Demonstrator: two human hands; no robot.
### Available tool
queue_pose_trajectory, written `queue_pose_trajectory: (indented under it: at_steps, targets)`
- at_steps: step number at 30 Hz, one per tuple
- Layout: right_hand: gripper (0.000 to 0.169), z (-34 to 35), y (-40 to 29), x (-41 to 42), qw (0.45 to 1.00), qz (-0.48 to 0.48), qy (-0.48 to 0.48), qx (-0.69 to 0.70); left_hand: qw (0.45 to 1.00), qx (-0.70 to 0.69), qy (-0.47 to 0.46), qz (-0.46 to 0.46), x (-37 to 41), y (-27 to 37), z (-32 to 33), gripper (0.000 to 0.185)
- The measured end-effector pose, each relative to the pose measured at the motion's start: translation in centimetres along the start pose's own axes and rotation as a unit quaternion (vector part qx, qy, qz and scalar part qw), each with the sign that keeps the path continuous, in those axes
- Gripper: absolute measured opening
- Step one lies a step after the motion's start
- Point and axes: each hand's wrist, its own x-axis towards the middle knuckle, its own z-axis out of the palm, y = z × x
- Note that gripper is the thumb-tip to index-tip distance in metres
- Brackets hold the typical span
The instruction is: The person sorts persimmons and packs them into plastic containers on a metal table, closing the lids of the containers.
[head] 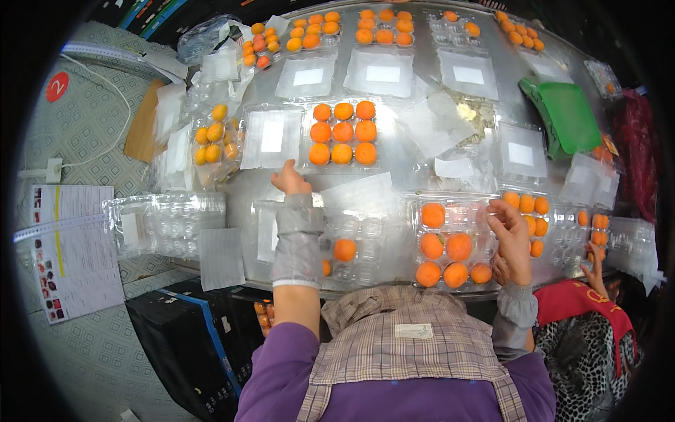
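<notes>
My left hand (291, 179) is over the steel table, fingers apart and nothing seen in them. It is nearest the lower edge of an open clear clamshell lid (271, 134) with a white label. Right of that lid, its tray (343, 132) holds rows of orange apricot-like fruit. My right hand (512, 235) is at the right edge of another clear tray (445, 237). Its fingers are loosely bent, with no fruit visible in them; contact with the tray is unclear. That tray holds several fruits (432, 245) beside bare cups. Near my left forearm, a sparser tray (364, 245) is partly hidden.
More filled trays (385, 26) line the far side. A green plastic scoop (569, 116) lies at right. Stacked clear clamshells (169, 224) and foam sheets (221, 258) overhang the left edge. A co-worker's hand (595, 266) is by trays at right. Black crates (179, 337) stand below.
</notes>
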Motion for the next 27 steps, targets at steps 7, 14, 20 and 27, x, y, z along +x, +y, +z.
queue_pose_trajectory:
  at_steps: [7,14,20,27]
  targets:
    - [0.035,0.4,-0.2,-0.4,1.000,0.007,0.007,-0.020,0.856,0.295,-0.145,0.398,-3.6,1.5,1.3,0.055]
    - [0.035,-1.1,0.1,0.4,0.996,0.010,-0.013,-0.086,0.689,0.542,-0.216,0.430,-3.0,4.1,7.9,0.066]
    - [0.035,-1.8,0.6,1.1,0.995,0.015,-0.004,-0.097,0.654,0.612,-0.272,0.352,-2.9,5.0,10.3,0.066]
    - [0.034,-1.8,0.5,1.8,0.995,0.007,0.001,-0.098,0.629,0.660,-0.278,0.303,-4.7,6.8,11.5,0.066]
